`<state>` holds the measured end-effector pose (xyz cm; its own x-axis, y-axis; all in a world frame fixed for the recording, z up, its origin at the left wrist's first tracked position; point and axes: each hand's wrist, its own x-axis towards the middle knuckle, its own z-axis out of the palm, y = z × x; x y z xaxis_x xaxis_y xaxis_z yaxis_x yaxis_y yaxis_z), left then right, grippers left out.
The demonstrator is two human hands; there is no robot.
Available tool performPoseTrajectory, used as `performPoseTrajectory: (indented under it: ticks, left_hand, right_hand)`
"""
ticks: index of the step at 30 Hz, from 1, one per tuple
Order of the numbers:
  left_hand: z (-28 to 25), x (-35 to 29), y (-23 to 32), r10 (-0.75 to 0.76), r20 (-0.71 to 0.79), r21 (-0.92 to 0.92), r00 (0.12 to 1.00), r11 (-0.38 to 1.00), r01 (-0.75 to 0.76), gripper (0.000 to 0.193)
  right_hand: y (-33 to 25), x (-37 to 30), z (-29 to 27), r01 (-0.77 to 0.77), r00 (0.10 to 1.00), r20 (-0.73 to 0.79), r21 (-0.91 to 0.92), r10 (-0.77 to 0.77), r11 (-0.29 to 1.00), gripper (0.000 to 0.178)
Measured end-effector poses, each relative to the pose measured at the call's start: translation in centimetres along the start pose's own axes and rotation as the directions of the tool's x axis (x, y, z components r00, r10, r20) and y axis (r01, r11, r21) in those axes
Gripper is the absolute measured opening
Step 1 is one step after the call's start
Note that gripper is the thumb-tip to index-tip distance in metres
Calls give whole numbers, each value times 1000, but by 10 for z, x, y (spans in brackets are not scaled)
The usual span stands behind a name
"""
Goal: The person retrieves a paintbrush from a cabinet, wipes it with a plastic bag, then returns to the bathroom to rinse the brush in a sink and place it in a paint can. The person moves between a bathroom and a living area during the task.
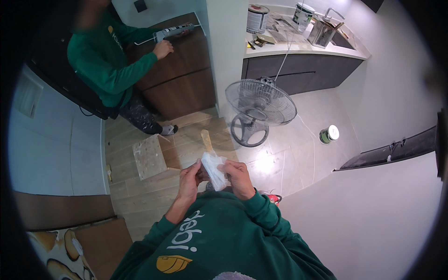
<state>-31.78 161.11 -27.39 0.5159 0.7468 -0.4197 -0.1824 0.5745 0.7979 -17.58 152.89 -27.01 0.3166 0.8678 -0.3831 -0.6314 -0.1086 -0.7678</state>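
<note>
In front of my chest is a crumpled white wrap, thin like plastic film or cloth. A flat, light wooden handle sticks out of its far end, like that of a paintbrush; the end inside the wrap is hidden. My left hand grips the wrap's left side, thumb up along it. From the right, my right hand pinches the wrap between thumb and fingers. A co-worker in a green sweatshirt stands at the far left, holding a grey caulking gun with both hands above a brown cabinet.
A grey pedestal fan stands ahead of my hands, its round base on the floor. Left of it sits a stained wooden box. A paint can rests on the right floor. Cans and tools crowd the counter.
</note>
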Motion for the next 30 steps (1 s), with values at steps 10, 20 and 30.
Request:
performPoseTrajectory:
  ticks: [10, 20, 30]
  left_hand:
    - [0, -3, 7, -13, 19, 84, 1000, 996, 11, 34]
    - [3, -2, 6, -10, 24, 79, 1000, 997, 9, 34]
    - [-6, 5, -3, -25, 55, 65, 998, 998, 21, 34]
  right_hand:
    - [-1, 0, 3, 38, 999, 10, 63, -39, 997, 18]
    - [0, 2, -2, 54, 998, 19, 60, -55, 997, 15]
    - [0, -1, 0, 34, 999, 8, 79, -35, 996, 12]
